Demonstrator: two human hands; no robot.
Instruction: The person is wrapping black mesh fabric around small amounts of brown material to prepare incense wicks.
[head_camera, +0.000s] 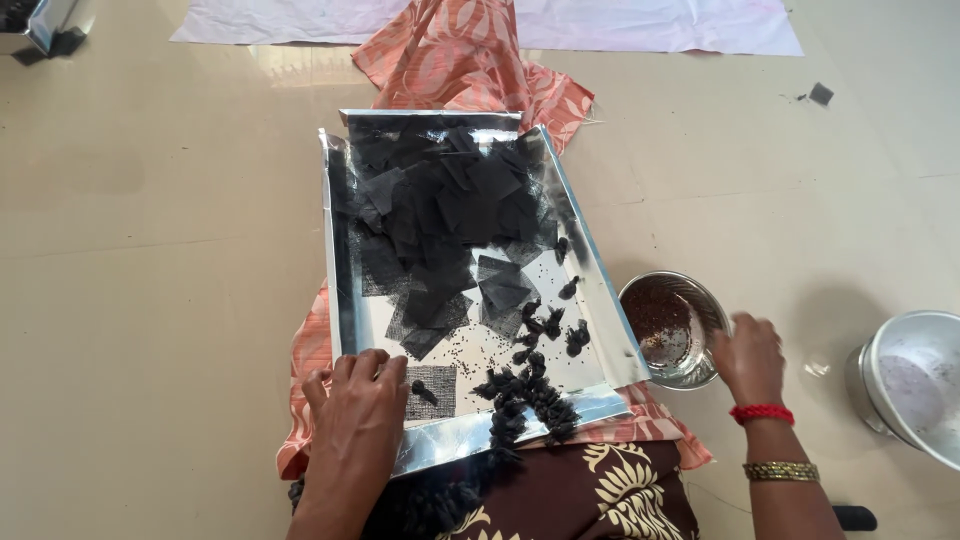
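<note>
Head view shows the left hand (358, 400) resting flat, fingers closed, on the near corner of the tray (600, 290); holding it down keeps the tray steady on the lap. The right hand (748, 355), fingers curled, grips the rim of the small bowl (672, 330) just beside the tray. Mesh squares (445, 215) fill the far end; tied bundles (525, 390) lie near. The bowl should stay level so its seeds do not spill.
</note>
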